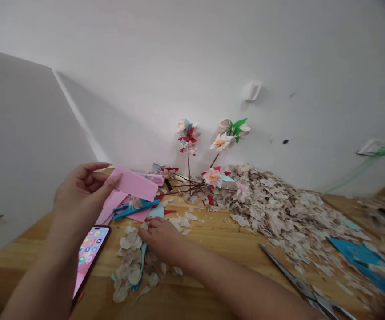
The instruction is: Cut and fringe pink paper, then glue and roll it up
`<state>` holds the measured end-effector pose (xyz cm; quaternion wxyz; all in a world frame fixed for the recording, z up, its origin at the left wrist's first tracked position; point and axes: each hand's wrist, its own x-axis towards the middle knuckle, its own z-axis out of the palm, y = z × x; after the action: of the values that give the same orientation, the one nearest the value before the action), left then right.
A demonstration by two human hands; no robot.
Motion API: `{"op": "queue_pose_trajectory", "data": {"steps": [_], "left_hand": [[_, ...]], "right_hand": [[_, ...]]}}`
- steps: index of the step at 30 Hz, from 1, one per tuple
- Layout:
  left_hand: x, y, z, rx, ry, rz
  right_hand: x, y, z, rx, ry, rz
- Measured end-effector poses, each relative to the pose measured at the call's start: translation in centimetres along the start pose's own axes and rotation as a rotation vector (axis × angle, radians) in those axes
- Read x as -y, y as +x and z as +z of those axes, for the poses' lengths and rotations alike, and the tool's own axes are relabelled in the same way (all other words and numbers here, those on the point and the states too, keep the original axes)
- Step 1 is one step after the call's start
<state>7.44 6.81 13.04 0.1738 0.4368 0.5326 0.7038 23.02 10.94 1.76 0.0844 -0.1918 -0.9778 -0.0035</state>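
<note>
**Left hand** (81, 200): gripping pink paper, thumb resting on its edge, fingers curving above.
**Smartphone** (89, 258): lying on the tabletop (212, 262) just below the left hand.
**Pink paper** (134, 183): sitting in the left hand's grip, above the right hand.
**Right hand** (161, 238): pressing curled fingers into pale paper scraps (130, 262); pinching or not, cannot tell.
**Scissors** (302, 284): lying right of the right hand, blades blurred.
**Paper flowers** (212, 155): standing on stems beyond the right hand.

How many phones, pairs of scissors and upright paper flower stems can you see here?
Smartphone: 1
Pair of scissors: 1
Upright paper flower stems: 2
Total: 4
</note>
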Motion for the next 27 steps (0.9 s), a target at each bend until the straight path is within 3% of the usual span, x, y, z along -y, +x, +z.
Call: {"op": "queue_pose_trajectory", "data": {"steps": [6,14,21,27], "left_hand": [[-0.4,-0.2,-0.3,0.010,-0.015,-0.005],[-0.3,-0.1,-0.5,0.011,-0.011,-0.018],[-0.3,0.1,-0.6,0.007,-0.015,-0.013],[-0.2,0.2,-0.8,0.003,-0.003,-0.022]], "right_hand": [[-1.1,-1.0,-1.0,-0.070,0.248,0.153],[-3.5,-1.1,-1.2,-0.169,0.968,0.495],[-4.2,-1.9,-1.4,-0.184,1.483,0.582],[-3.7,-3.9,-3.3,-0.091,1.609,0.618]]}}
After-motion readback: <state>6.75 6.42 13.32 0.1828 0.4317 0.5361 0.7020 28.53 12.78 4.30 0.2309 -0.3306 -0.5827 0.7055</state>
